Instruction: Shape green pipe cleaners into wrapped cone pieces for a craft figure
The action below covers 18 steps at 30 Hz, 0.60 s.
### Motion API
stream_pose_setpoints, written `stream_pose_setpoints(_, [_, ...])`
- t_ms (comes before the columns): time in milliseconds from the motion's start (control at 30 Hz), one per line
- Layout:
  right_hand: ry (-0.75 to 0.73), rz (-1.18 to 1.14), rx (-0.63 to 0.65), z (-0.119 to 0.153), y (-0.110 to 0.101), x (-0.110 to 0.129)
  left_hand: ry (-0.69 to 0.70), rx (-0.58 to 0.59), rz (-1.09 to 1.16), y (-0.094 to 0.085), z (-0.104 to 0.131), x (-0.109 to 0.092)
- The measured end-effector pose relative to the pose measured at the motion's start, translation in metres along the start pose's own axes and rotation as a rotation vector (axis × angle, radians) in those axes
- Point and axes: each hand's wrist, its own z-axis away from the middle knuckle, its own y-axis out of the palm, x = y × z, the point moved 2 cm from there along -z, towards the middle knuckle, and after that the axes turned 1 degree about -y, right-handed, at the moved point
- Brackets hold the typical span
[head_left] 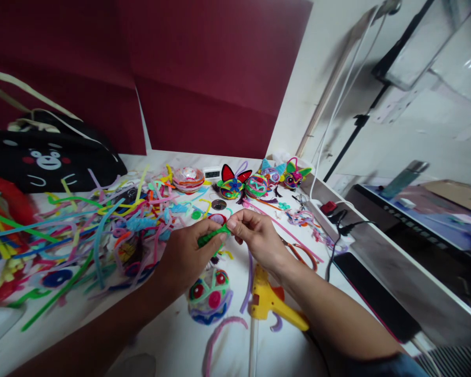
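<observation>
Between my two hands is a green pipe cleaner piece (209,238), bent or wound into a short thick shape. My left hand (192,248) pinches it between thumb and fingers. The fingertips of my right hand (253,230) are closed on its right end. Below them on the table lies a round decorated face ball (210,297) with red eyes, a pink nose and a blue wavy mouth. A yellow hot glue gun (272,301) lies under my right wrist. Orange-handled scissors (302,254), partly covered by my right arm, are beside it.
Many loose pipe cleaners (98,230) are heaped at the left, near a black bag (47,157). Several finished decorated balls (256,185) stand at the back. A phone (377,293), a power strip (332,220) and cables line the right edge.
</observation>
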Motion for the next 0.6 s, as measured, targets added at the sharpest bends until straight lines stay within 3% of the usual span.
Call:
stream_pose_setpoints(300, [0.017,-0.054,0.001,0.001,0.002,-0.003,0.005,-0.033,0.010,0.001,0.002,-0.003])
stream_pose_setpoints(467, [0.064,-0.160,0.073,-0.007,-0.001,-0.005,-0.052,0.020,0.263,0.002,-0.004,0.006])
stream_pose_setpoints(600, [0.055,-0.101,0.063,-0.008,-0.004,-0.004,-0.068,0.066,0.368,0.004,-0.005,0.011])
